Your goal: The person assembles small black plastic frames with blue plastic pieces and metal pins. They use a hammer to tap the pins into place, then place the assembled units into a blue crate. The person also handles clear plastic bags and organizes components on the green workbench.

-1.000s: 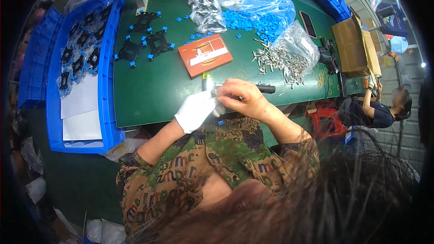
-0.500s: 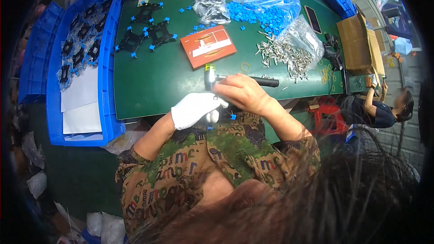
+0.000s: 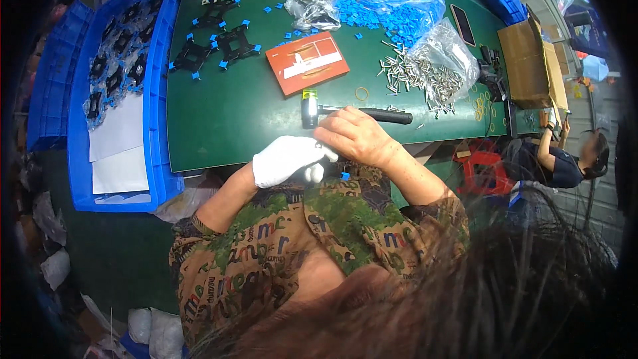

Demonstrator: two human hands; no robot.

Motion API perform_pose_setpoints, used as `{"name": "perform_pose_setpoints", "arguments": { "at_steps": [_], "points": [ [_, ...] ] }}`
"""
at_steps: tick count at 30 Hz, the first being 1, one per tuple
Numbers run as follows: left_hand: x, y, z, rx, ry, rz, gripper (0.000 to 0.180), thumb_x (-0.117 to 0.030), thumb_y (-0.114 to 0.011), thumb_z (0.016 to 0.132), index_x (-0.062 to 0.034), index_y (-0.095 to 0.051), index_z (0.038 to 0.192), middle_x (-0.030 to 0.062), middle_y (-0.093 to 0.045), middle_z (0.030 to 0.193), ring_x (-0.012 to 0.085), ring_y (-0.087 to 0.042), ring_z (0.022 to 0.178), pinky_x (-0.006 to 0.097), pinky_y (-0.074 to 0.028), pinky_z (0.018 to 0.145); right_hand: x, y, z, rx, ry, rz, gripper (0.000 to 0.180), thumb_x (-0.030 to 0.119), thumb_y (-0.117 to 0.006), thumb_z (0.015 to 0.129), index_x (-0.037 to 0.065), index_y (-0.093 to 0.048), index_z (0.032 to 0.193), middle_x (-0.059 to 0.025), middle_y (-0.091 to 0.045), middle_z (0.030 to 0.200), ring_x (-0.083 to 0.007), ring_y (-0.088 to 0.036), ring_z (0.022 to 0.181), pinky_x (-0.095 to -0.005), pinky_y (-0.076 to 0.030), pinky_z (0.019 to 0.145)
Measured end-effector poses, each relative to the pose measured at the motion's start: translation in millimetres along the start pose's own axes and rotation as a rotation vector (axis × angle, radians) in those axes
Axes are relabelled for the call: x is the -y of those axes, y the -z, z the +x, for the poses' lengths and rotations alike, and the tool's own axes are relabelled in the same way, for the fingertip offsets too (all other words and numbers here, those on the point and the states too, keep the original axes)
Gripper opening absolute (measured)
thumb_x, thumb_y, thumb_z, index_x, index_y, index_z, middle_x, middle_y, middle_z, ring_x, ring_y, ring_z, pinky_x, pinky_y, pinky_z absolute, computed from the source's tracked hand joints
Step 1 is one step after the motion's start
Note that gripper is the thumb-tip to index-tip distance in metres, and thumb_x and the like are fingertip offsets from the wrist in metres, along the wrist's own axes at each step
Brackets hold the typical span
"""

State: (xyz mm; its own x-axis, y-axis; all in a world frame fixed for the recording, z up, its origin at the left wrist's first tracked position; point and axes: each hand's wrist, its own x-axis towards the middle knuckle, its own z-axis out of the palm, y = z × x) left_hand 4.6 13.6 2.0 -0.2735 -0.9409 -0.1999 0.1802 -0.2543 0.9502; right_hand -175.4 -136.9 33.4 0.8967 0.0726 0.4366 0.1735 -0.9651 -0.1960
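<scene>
A blue-tipped piece (image 3: 345, 176), seemingly unfinished, shows just below the gloved left hand (image 3: 286, 161) and bare right hand (image 3: 357, 136), fingers (image 3: 334, 135) bunched; what they pinch cannot be told. Beyond, on the surface (image 3: 226, 116), metal pins (image 3: 413, 74) remain, three black brackets (image 3: 235, 44) look done, blue caps (image 3: 380, 18) remain heaped.

On the table (image 3: 232, 110), a hammer (image 3: 375, 114) is lying near the front edge, a box (image 3: 307, 64) is sitting behind its head, frames (image 3: 237, 44) are resting left, beside a crate (image 3: 157, 100), and pins (image 3: 399, 70) are lying right, with a phone (image 3: 462, 24) resting behind them, left of a carton (image 3: 528, 60).
</scene>
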Motion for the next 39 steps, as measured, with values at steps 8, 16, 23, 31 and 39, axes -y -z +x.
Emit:
{"name": "perform_pose_setpoints", "arguments": {
  "at_steps": [8, 16, 23, 31, 39],
  "points": [
    [9, 1, -2, -0.026, 0.044, 0.119, 0.031, -0.028, -0.051, 0.106, -0.0085, -0.072, 0.118, 0.0020, -0.069, 0.081, 0.0106, -0.061, 0.073, 0.028, -0.051, 0.072, -1, -10, -2, -0.029, 0.015, 0.007, 0.031, 0.011, -0.068, 0.080, 0.007, -0.068, 0.111, -0.0052, -0.063, 0.098, -0.0238, -0.064, 0.092, -0.0386, -0.054, 0.082],
    [-1, -2, -4, -0.087, -0.007, 0.392, 0.034, -0.031, -0.047, 0.107, -0.0099, -0.072, 0.115, 0.0017, -0.068, 0.079, 0.0117, -0.061, 0.070, 0.027, -0.051, 0.070, -2, -26, -7, -0.056, -0.025, -0.013, 0.027, 0.011, -0.068, 0.081, 0.009, -0.067, 0.108, -0.0044, -0.064, 0.098, -0.0231, -0.064, 0.092, -0.0395, -0.052, 0.082],
    [7, -4, -2, -0.078, 0.142, 0.016, 0.034, -0.029, -0.048, 0.107, -0.0062, -0.072, 0.113, 0.0016, -0.067, 0.075, 0.0080, -0.059, 0.067, 0.024, -0.049, 0.066, -28, 4, -4, -0.004, -0.108, -0.116, 0.030, 0.009, -0.071, 0.075, 0.012, -0.065, 0.105, -0.0055, -0.060, 0.092, -0.0253, -0.060, 0.085, -0.0395, -0.047, 0.078],
    [8, -4, 1, -0.076, 0.075, 0.052, 0.035, -0.028, -0.047, 0.108, -0.0052, -0.072, 0.115, 0.0016, -0.067, 0.077, 0.0081, -0.058, 0.068, 0.025, -0.050, 0.067, -158, 24, -3, -0.017, -0.507, -0.341, 0.016, 0.016, -0.065, 0.094, 0.009, -0.071, 0.107, -0.0101, -0.064, 0.092, -0.0337, -0.064, 0.089, -0.0441, -0.050, 0.074],
    [4, -4, 1, -0.075, 0.102, 0.054, 0.035, -0.028, -0.048, 0.108, -0.0049, -0.072, 0.115, 0.0016, -0.067, 0.077, 0.0082, -0.058, 0.067, 0.025, -0.049, 0.066, -203, 15, 7, 0.170, -0.437, -0.226, 0.022, 0.024, -0.064, 0.094, 0.008, -0.072, 0.108, -0.0121, -0.064, 0.095, -0.0337, -0.065, 0.095, -0.0444, -0.053, 0.084]
  ]
}}
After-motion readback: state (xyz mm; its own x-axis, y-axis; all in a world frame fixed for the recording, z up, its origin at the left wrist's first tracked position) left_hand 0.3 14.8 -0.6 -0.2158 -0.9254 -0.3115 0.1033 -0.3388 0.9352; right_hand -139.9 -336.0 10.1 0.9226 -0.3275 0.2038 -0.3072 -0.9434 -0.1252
